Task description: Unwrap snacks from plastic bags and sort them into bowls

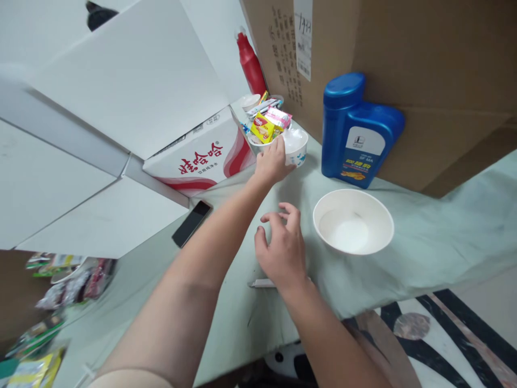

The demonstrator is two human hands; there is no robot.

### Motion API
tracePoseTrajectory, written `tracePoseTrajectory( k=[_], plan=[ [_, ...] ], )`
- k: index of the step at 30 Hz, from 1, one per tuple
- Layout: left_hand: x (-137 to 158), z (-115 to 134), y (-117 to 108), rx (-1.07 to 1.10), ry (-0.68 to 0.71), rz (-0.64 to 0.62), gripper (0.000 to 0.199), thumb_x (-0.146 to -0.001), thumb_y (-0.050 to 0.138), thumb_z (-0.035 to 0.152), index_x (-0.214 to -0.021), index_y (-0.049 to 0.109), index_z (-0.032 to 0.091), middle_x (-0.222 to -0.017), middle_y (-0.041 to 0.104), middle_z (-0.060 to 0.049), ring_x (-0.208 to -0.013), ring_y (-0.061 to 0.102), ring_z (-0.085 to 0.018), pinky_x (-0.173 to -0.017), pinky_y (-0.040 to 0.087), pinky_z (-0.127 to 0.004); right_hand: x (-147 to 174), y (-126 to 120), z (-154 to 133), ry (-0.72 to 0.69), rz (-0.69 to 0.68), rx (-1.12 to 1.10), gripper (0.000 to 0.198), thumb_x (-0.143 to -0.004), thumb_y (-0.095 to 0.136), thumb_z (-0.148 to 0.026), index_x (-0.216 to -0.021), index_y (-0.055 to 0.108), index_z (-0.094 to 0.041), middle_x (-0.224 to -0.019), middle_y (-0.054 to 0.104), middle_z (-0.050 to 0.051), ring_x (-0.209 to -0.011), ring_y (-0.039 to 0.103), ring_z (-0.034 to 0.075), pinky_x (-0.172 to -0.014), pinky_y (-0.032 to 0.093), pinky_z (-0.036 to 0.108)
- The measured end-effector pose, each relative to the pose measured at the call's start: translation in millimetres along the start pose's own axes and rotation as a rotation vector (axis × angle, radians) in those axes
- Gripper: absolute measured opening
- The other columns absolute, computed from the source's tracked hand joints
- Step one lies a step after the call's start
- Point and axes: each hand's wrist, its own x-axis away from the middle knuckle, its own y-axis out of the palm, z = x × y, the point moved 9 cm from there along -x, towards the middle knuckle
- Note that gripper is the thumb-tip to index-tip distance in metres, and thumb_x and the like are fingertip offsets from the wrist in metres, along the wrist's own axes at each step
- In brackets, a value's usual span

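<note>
My left hand (274,161) reaches far forward, its fingers over the near rim of a white patterned paper bowl (298,156) and its thumb against the outside, gripping it. The bowl holds snack packets, among them a yellow packet (262,128) and a pink packet (278,117), plus some clear plastic. Closer to me, my right hand (283,245) hovers with fingers apart and loosely bent, holding nothing. A thin white tool with a pointed tip, perhaps a utility knife (263,283), lies partly hidden beneath it. An unfilled white bowl (355,237) stands to its right.
A blue oil bottle (359,134) stands before a large cardboard box (404,64). Left are a white printed carton (202,156) and a phone (192,222). A red bottle (251,63) is at the back. Several packets (76,280) lie far left. The cloth-covered table (424,231) ends at right front.
</note>
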Motion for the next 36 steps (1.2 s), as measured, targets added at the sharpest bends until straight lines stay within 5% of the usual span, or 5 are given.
tracePoseTrajectory(
  k=[7,16,27,31,36],
  plan=[
    [73.4,-44.8,-16.8,0.353,-0.034,0.178,0.062,-0.083,0.068,0.03,-0.141,0.054,0.014,-0.158,0.044,-0.021,-0.151,0.036,-0.034,-0.123,0.028,-0.05,3.3,6.0,-7.6,-0.076,-0.118,-0.033,0.02,-0.085,0.048,-0.021,-0.097,0.064,-0.02,-0.109,0.065,0.014,-0.093,0.065,0.024,-0.083,0.052,0.038],
    [343.1,-158.7,-25.4,1.007,-0.574,0.428,0.015,-0.086,0.061,0.023,-0.097,0.069,0.017,-0.089,0.073,-0.006,-0.093,0.07,-0.02,-0.079,0.053,-0.029,39.7,54.4,-9.7,-0.025,-0.509,0.215,0.01,-0.079,0.052,-0.032,-0.085,0.057,-0.025,-0.051,0.05,-0.003,-0.054,0.048,0.019,-0.062,0.032,0.03],
    [500.2,-242.2,-48.9,1.351,-0.892,0.731,0.015,-0.08,0.062,0.012,-0.093,0.065,0.018,-0.08,0.064,-0.001,-0.074,0.059,-0.013,-0.067,0.043,-0.024,198.2,132.2,-61.3,-0.295,-0.838,0.208,0.022,-0.085,0.05,-0.044,-0.079,0.059,-0.025,-0.06,0.062,-0.001,-0.047,0.055,0.017,-0.052,0.041,0.029],
    [545.7,-243.1,-66.4,1.515,-0.852,0.79,0.014,-0.084,0.062,0.02,-0.097,0.065,0.02,-0.093,0.066,-0.005,-0.085,0.059,-0.016,-0.076,0.044,-0.028,224.0,187.5,-126.5,-0.439,-0.921,0.128,0.021,-0.088,0.051,-0.042,-0.078,0.06,-0.026,-0.062,0.062,-0.001,-0.047,0.056,0.017,-0.049,0.043,0.029],
    [602.9,-270.1,-60.6,1.731,-0.895,0.869,0.01,-0.086,0.06,0.028,-0.082,0.062,0.02,-0.076,0.058,-0.002,-0.075,0.051,-0.016,-0.073,0.042,-0.029,227.8,330.3,-245.0,-0.784,-0.978,0.107,0.013,-0.086,0.048,-0.029,-0.079,0.059,-0.026,-0.075,0.069,0.005,-0.069,0.064,0.022,-0.066,0.049,0.033]
  ],
)
